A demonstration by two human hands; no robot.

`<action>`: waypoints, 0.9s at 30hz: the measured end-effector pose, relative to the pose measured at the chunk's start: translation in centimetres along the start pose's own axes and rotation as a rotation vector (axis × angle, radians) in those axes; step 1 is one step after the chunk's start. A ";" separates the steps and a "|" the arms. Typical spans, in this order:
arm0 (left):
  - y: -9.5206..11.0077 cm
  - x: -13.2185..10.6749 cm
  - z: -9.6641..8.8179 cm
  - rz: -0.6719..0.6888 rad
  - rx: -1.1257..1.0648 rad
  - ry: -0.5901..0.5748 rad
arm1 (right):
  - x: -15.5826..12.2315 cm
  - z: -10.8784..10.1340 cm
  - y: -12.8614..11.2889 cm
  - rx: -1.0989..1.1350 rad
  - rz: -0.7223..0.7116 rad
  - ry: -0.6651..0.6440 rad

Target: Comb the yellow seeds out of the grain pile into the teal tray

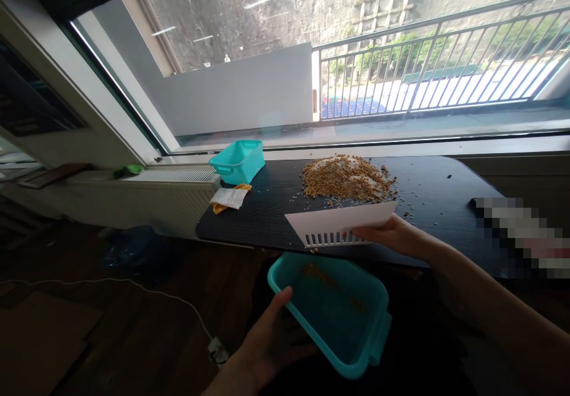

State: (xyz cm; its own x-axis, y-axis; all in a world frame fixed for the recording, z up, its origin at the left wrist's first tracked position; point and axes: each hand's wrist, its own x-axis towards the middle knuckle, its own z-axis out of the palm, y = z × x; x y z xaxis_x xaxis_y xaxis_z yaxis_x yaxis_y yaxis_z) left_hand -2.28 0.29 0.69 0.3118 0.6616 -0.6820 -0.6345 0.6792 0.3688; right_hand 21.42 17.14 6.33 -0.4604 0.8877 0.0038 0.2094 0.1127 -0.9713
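Note:
My left hand (pixel 278 330) grips the near left rim of a teal plastic basin (pixel 338 319), its thumb over the edge. The basin is tilted below the table's front edge, with some yellowish grains (pixel 318 275) inside. In my right hand (pixel 392 234) is a white plastic sheet with a row of slots (pixel 329 224), held on edge at the front of the dark table (pixel 271 224). Just behind the sheet lies a heap of golden grains mixed with white ones (pixel 350 177). A few stray grains are scattered around the heap and near the table edge.
A second teal basin (pixel 240 161) stands at the table's back left, beside a white and yellow folded cloth (pixel 230 198). A blurred object (pixel 521 230) lies at the right. A radiator (pixel 178 200), a window and a power strip (pixel 218 348) on the floor are around.

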 end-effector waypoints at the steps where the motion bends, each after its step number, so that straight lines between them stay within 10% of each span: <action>1: 0.0 0.1 0.1 0.000 0.007 0.001 | -0.4 -0.3 -0.2 -0.003 0.010 0.024; 7: -2.8 2.0 2.7 0.028 -0.074 0.041 | -3.0 -2.8 -0.4 0.023 0.049 0.447; 16: -4.6 2.0 5.1 0.120 -0.204 0.124 | -9.6 -4.6 -0.7 0.044 0.162 0.473; 27: -2.5 0.6 3.8 0.025 -0.154 0.126 | -0.2 -10.1 -4.5 -0.112 -0.104 0.646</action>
State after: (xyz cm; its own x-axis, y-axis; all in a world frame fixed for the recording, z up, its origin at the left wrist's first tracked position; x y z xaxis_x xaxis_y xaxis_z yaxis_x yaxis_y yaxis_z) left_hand 2.19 0.14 1.77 0.2093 0.6260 -0.7512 -0.7447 0.5999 0.2925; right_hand 29.32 20.98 13.08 0.1194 0.9548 0.2721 0.2957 0.2275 -0.9278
